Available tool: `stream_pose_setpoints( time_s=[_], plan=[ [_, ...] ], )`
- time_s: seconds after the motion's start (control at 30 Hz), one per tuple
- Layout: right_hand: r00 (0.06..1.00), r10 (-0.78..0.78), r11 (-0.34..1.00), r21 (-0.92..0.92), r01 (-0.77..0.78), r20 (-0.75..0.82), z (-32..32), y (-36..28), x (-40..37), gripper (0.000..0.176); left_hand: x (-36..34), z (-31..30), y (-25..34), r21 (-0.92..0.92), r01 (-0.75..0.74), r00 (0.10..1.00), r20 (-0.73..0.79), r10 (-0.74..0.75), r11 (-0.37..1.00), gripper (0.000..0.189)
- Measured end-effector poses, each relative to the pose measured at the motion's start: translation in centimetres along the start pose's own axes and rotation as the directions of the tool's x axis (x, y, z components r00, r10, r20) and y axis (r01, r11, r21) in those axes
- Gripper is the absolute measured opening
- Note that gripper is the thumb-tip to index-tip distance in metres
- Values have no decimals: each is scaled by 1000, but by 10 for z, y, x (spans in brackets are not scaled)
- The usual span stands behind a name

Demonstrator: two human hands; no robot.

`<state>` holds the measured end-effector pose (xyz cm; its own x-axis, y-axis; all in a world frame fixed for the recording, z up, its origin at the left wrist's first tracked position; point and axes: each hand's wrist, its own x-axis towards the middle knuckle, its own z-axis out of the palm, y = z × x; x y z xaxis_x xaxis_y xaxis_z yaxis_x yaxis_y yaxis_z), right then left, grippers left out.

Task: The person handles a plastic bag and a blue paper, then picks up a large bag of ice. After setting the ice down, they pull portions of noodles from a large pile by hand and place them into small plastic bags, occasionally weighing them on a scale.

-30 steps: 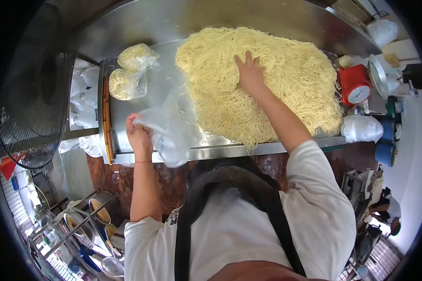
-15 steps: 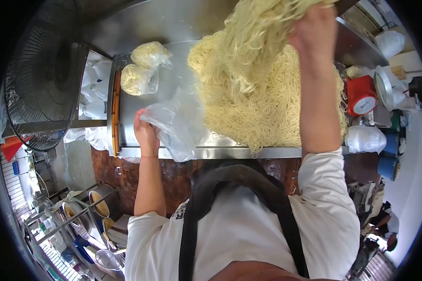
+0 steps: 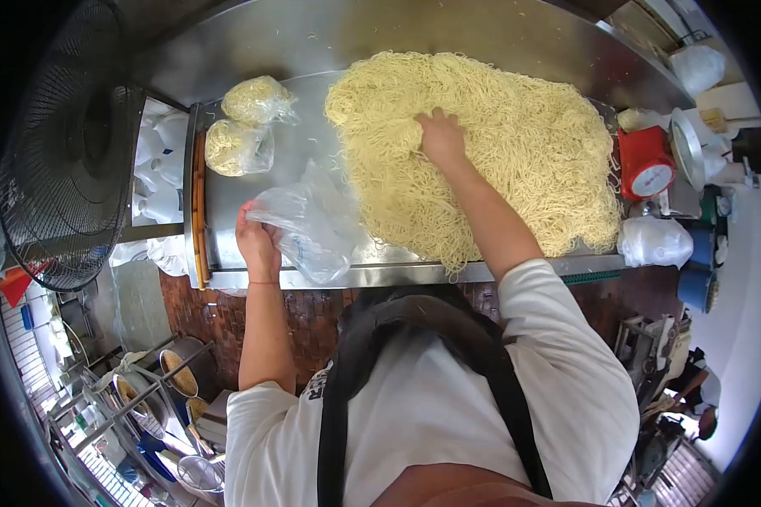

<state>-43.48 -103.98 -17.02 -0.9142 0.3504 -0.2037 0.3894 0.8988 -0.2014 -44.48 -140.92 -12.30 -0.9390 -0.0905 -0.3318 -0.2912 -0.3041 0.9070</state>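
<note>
A wide heap of pale yellow noodles covers the right part of the steel worktop. My right hand rests on the heap, fingers spread over the strands, holding none that I can see. Left of the heap, my left hand grips the edge of a clear plastic bag, which hangs loosely over the worktop's front rim. No noodles show inside it. Beyond that hand, two filled bags of noodles sit side by side on the steel.
A red scale stands right of the heap, beside a white plastic bundle. Bamboo poles line the worktop's left edge. A large fan is at far left. Another person is at lower right.
My right hand has come down from above with its lifted bunch of noodles, which now lies in the heap. The left hand keeps the bag in nearly the same place.
</note>
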Motion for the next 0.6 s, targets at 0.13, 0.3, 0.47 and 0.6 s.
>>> stream_pose_setpoints(
  time_s=[0.13,0.3,0.47,0.6],
  plan=[
    [994,-8,587,805,-86,112,-18,28,-5,51,11,-7,3,12,-12,999,41,12,1000,13],
    [817,90,840,485,245,-569,-81,67,-28,48,52,-17,-8,-25,-19,998,59,20,1000,19],
    [739,12,985,134,106,-674,-198,178,64,49,113,23,11,125,-189,982,-6,191,974,9],
    [869,31,999,4,-33,-494,-248,218,103,50,160,64,42,436,-509,798,-83,597,742,24]
  ],
)
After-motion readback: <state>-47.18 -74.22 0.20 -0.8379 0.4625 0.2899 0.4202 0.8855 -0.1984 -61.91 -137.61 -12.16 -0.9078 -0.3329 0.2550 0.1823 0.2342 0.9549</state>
